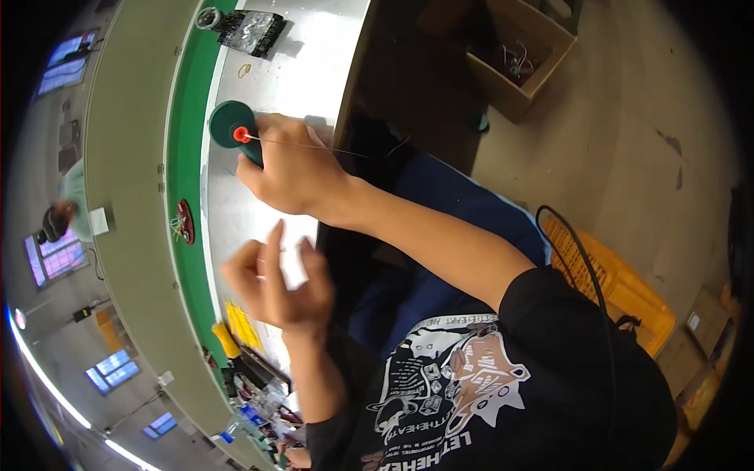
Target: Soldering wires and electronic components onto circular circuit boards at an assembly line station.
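Observation:
My right hand (302, 165) is closed round a dark green hand tool (229, 122) with a round head and a red hub. From the hub a thin, light-coloured wire (314, 146) trails back across the hand and past the wrist. Below it in the picture, my left hand (281, 284) is raised over the white worktop, smeared by motion. Its index finger and thumb stand apart and the other fingers are partly curled. I make out nothing held in it. The two hands are not touching.
A black stand with a metal tray (250, 33) sits at the worktop's top end. A small red part with wires (185, 222) lies along the green strip. Yellow wires (242, 326) and a yellow-handled tool (225, 341) lie below. A carton (510, 90) and yellow crate (644, 306) stand to the right.

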Tool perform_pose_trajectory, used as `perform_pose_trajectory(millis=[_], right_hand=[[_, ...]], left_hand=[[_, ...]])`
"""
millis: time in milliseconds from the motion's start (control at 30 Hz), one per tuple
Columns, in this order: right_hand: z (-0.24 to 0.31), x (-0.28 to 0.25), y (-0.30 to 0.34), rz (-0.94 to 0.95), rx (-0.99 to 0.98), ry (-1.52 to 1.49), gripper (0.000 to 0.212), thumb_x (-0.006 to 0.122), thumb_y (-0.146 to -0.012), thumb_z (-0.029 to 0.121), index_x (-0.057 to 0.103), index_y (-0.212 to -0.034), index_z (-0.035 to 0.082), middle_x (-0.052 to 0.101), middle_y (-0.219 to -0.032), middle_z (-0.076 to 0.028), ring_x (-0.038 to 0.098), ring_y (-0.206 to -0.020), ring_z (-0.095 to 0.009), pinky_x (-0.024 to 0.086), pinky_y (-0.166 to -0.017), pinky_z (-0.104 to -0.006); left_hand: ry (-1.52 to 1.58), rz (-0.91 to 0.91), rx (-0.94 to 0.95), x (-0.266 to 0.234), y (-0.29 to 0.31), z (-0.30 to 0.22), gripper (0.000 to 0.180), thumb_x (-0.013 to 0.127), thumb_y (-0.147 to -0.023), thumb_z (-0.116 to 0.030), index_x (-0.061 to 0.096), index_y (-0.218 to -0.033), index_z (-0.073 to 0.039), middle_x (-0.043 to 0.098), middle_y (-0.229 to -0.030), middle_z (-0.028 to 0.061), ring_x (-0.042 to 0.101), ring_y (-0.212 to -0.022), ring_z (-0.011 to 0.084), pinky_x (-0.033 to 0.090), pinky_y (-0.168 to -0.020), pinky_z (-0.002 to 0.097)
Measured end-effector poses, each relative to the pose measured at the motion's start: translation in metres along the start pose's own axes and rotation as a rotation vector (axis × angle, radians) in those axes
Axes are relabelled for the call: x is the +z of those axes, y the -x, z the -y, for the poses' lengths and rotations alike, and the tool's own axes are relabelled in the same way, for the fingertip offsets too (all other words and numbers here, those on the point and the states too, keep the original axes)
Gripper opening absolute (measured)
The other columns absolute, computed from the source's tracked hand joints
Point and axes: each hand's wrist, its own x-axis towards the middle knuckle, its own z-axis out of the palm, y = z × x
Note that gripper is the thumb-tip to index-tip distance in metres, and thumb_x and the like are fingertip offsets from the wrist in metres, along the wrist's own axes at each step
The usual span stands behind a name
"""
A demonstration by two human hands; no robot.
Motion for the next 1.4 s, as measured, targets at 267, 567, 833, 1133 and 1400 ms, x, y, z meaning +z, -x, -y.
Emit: perform_pose_trajectory(millis=[267, 567, 833, 1133, 1400], right_hand=[[0.002, -0.002, 0.003, 0.069, 0.039, 0.081, 0.022, 0.065, -0.083, 0.018, 0.061, -0.088, -0.003, 0.065, -0.086, -0.024, 0.066, -0.077, -0.041, 0.054, -0.070, -0.0487], [0.003, 0.001, 0.001, 0.153, 0.016, 0.092, 0.025, 0.065, -0.083, 0.021, 0.059, -0.086, -0.003, 0.063, -0.084, -0.023, 0.066, -0.071, -0.041, 0.055, -0.063, -0.0474], [0.008, 0.004, 0.005, 0.047, 0.036, 0.112, 0.026, 0.067, -0.082, 0.021, 0.058, -0.086, -0.003, 0.063, -0.085, -0.022, 0.066, -0.069, -0.041, 0.055, -0.063, -0.0485], [0.007, -0.003, 0.006, 0.123, 0.042, 0.131, 0.025, 0.067, -0.081, 0.020, 0.058, -0.086, -0.003, 0.063, -0.085, -0.022, 0.066, -0.070, -0.041, 0.055, -0.064, -0.0490], [0.011, -0.002, 0.006, 0.068, 0.095, 0.071, 0.023, 0.067, -0.082, 0.019, 0.058, -0.086, -0.002, 0.062, -0.084, -0.022, 0.066, -0.070, -0.041, 0.055, -0.065, -0.0492]], left_hand=[[-0.289, 0.221, 0.240, 0.021, -0.020, -0.040, 0.044, 0.077, -0.081, -0.038, 0.072, -0.116, -0.011, 0.052, -0.106, 0.0150, 0.050, -0.095, 0.0304, 0.041, -0.088, 0.0407], [-0.331, 0.335, 0.195, 0.016, -0.022, -0.042, 0.053, 0.072, -0.083, -0.053, 0.071, -0.121, -0.016, 0.047, -0.112, 0.0179, 0.044, -0.096, 0.0337, 0.038, -0.087, 0.0410], [-0.293, 0.379, 0.088, 0.018, -0.002, -0.050, 0.054, 0.068, -0.086, -0.055, 0.069, -0.124, -0.016, 0.044, -0.114, 0.0189, 0.042, -0.101, 0.0342, 0.035, -0.090, 0.0431], [-0.406, 0.285, 0.058, 0.017, -0.016, -0.058, 0.051, 0.067, -0.089, -0.055, 0.071, -0.121, -0.016, 0.044, -0.111, 0.0129, 0.042, -0.101, 0.0296, 0.033, -0.093, 0.0428], [-0.349, 0.349, 0.100, 0.021, -0.010, -0.067, 0.045, 0.071, -0.087, -0.050, 0.072, -0.115, -0.015, 0.045, -0.103, 0.0151, 0.041, -0.095, 0.0316, 0.035, -0.087, 0.0406]])
